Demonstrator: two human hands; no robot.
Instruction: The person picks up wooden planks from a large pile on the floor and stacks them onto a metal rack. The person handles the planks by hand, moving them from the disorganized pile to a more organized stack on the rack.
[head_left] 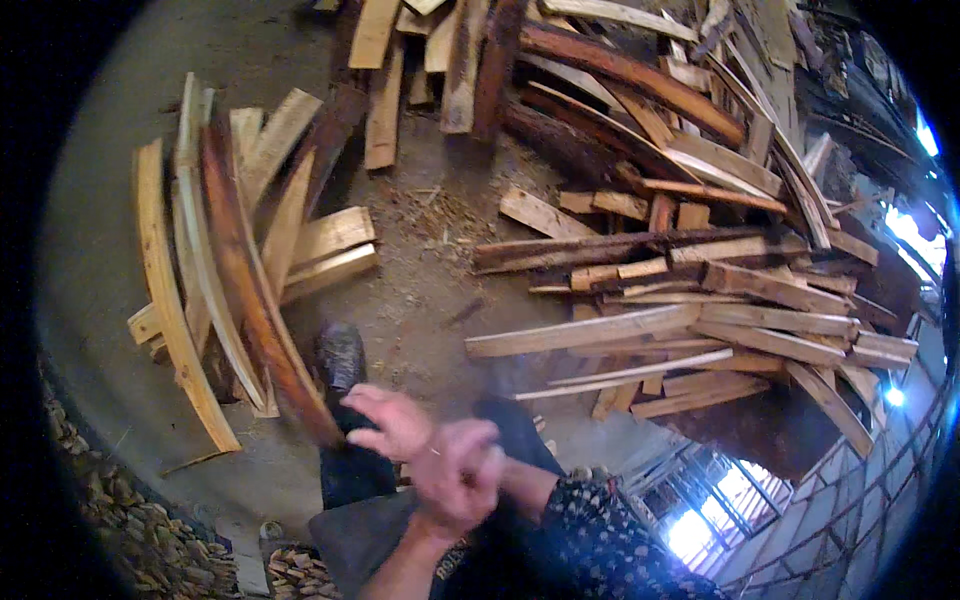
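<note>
My left hand point(462, 478) is wrapped round my right wrist, in front of my lap. My right hand point(392, 424) reaches out past it to the left, with its fingers apart and nothing in them. Both hands are a little blurred. Just left of the right fingertips is the near end of a long bark-edged slab point(250, 265), and the hand appears apart from it. A pale narrow strip point(205, 240) and a yellowish plank point(165, 290) lie beside that slab in a loose pile on the left.
A large heap of split wood point(720, 310) spreads across the right, with more boards point(460, 70) at the far middle. Wood chips point(440, 215) litter the floor between the piles. My dark boot point(342, 358) stands near the left pile. Stacked small pieces point(150, 520) line the lower left.
</note>
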